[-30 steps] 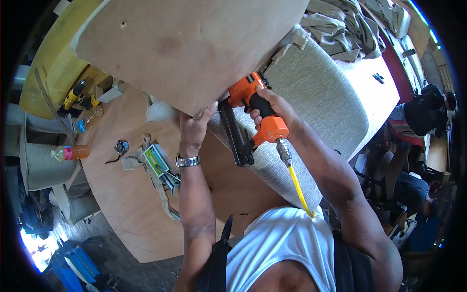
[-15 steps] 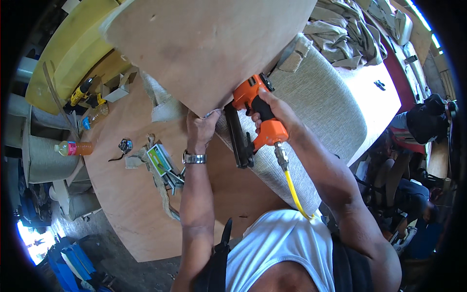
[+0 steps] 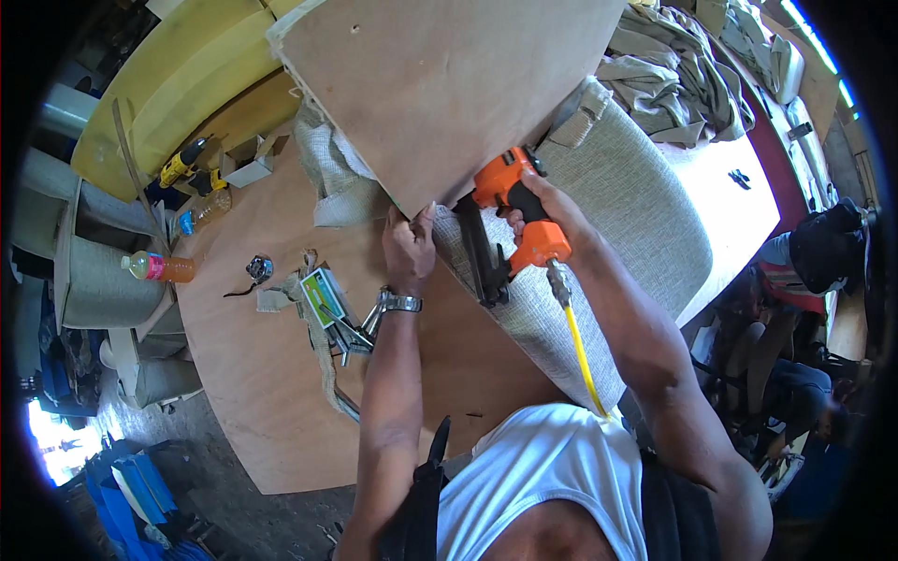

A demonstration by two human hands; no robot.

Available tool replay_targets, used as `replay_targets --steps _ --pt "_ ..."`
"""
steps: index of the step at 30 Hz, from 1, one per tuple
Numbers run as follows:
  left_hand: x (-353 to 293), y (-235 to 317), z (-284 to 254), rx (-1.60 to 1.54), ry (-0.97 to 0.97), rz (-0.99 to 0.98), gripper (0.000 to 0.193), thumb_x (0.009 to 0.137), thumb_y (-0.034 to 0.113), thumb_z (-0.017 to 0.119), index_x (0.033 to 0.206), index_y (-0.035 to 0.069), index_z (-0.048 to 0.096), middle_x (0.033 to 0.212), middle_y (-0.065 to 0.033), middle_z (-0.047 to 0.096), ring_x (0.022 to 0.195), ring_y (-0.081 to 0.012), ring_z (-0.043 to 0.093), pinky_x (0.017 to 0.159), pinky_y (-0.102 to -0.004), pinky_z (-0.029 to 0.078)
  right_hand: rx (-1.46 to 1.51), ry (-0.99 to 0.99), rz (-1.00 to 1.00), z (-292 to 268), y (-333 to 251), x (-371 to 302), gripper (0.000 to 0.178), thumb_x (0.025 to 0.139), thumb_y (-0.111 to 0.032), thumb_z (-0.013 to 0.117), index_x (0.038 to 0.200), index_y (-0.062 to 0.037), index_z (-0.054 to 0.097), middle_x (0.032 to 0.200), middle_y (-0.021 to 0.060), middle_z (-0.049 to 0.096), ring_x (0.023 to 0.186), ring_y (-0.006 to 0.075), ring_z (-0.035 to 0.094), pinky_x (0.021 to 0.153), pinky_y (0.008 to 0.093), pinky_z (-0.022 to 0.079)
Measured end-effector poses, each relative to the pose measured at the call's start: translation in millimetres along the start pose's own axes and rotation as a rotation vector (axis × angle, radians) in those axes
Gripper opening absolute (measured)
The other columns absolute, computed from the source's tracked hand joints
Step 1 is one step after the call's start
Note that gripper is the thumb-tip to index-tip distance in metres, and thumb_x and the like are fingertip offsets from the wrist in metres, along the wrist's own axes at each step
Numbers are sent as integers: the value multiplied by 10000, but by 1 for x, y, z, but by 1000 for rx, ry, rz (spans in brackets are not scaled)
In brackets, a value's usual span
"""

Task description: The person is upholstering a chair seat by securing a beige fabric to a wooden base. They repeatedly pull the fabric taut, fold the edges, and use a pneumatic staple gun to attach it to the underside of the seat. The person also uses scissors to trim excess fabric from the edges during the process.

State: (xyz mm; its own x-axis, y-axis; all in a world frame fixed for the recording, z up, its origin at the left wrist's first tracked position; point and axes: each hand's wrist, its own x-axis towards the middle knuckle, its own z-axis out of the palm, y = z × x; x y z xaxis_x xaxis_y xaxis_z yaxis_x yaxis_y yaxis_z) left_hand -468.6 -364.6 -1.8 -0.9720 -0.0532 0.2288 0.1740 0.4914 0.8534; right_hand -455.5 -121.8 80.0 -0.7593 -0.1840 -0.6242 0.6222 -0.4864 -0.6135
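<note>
My right hand is wrapped round the black grip of an orange and black air staple gun, fed by a yellow hose. Its nose points at the edge of a wooden panel, where grey woven fabric meets the wood. My left hand, a metal watch on its wrist, is closed on the fabric at the panel's near corner. What its fingertips pinch is mostly hidden. More of the fabric hangs loose along the panel's left side.
On the wooden tabletop to the left lie a green-and-white box with staple strips, a fabric scrap and a tape measure. Beyond are bottles, a yellow drill and yellow foam. Crumpled fabric lies far right.
The panel has turned a little, showing more loose fabric on its left. The view has shifted slightly. Both hands stay at the near corner, the right still on the staple gun.
</note>
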Motion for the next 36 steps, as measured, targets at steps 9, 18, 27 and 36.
replay_targets --steps 9,18,27,36 --pt "4 -5 -3 -14 -23 103 324 972 265 710 1083 -38 683 1083 -225 706 945 -372 707 796 -482 535 -76 -49 -76 6 7 -11 592 1037 -553 513 1121 32 550 718 52 607 520 119 618 490 313 577" --pt "2 0 2 -96 -51 14 436 999 370 643 1078 -58 665 1038 -252 700 970 -399 682 878 -453 539 -55 -20 -34 21 9 -23 541 1060 -542 455 1070 -9 548 670 60 620 533 190 640 524 388 580" --pt "16 -38 7 -278 -205 -117 785 1077 579 347 1167 -159 599 1061 -251 689 1075 -324 643 1018 -421 449 21 -11 -79 22 22 3 477 1032 -530 518 1069 -55 498 689 85 611 558 218 640 560 423 577" --pt "-144 37 19 -166 301 45 628 1057 393 510 1445 -91 412 1451 -297 468 1328 -423 502 1143 -488 398 -201 12 -285 -53 13 -150 454 1035 -513 557 1032 -63 615 748 24 618 561 143 623 536 296 547"
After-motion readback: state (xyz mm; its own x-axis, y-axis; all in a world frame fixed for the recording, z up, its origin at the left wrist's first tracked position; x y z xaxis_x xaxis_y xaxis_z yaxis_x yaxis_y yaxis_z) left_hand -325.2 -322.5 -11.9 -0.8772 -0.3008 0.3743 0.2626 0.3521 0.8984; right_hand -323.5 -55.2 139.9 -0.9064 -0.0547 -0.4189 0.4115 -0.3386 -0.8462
